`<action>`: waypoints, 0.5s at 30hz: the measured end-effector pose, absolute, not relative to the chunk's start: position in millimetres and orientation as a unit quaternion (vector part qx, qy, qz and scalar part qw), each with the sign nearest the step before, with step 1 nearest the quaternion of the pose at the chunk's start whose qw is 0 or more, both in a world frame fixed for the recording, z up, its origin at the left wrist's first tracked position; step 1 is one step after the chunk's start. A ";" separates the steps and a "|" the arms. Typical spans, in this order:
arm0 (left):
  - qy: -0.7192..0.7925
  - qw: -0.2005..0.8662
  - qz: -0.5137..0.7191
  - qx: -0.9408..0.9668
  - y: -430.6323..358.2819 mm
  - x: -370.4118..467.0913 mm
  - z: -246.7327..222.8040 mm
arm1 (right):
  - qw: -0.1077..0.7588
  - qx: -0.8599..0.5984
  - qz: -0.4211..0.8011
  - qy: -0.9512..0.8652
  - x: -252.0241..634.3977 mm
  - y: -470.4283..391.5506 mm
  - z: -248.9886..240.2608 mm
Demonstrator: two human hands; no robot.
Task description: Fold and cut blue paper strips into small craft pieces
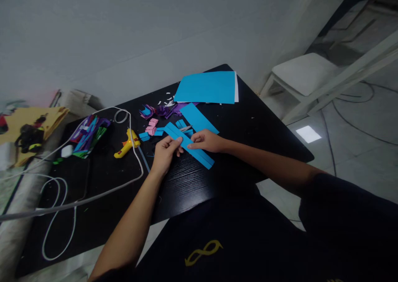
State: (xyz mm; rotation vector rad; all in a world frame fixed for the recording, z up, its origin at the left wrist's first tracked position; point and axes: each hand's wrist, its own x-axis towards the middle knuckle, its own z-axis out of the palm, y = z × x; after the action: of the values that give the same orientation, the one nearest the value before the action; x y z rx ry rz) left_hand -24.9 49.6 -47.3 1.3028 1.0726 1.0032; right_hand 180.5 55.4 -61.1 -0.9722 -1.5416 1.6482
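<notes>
Black counter point(183, 188) stood against pale wall point(124, 37); white chair point(306, 72) on tiled floor point(351, 145), right. Fingers of left hand point(166, 151) pinched narrow blue strip point(201, 156) near far end; right fingers held its middle, over counter. Wider blue strip point(199, 118), blue sheet point(205, 87) lay beyond. Leftward: pink paper point(151, 127), yellow glue gun point(126, 147), white cable point(62, 208) passing across it.

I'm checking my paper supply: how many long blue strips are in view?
2: the held strip, in the left hand and right hand; the other strip, on the table beyond the right hand. More may be hidden.
</notes>
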 end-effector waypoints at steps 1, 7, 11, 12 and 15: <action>0.453 0.554 0.403 0.571 48.5 -23.6 -47.4 | 0.344 -0.374 0.631 -0.586 180.3 55.9 -61.5; 0.467 0.534 0.399 0.580 46.4 -23.1 -47.0 | 0.345 -0.358 0.648 -0.577 181.4 55.8 -59.2; 0.470 0.521 0.445 0.556 47.0 -26.2 -44.2 | 0.333 -0.326 0.667 -0.581 183.1 54.3 -54.3; 0.467 0.521 0.455 0.552 46.9 -26.1 -43.2 | 0.328 -0.318 0.674 -0.580 183.6 54.0 -53.3; 0.445 0.545 0.463 0.539 45.7 -24.2 -40.1 | 0.324 -0.309 0.685 -0.575 184.6 53.6 -52.2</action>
State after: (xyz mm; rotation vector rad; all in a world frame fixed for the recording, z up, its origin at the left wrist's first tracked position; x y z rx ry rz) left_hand -24.2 45.7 -40.1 1.2793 1.0546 1.0988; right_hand 184.6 53.6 -52.2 -0.8098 -1.5086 1.7974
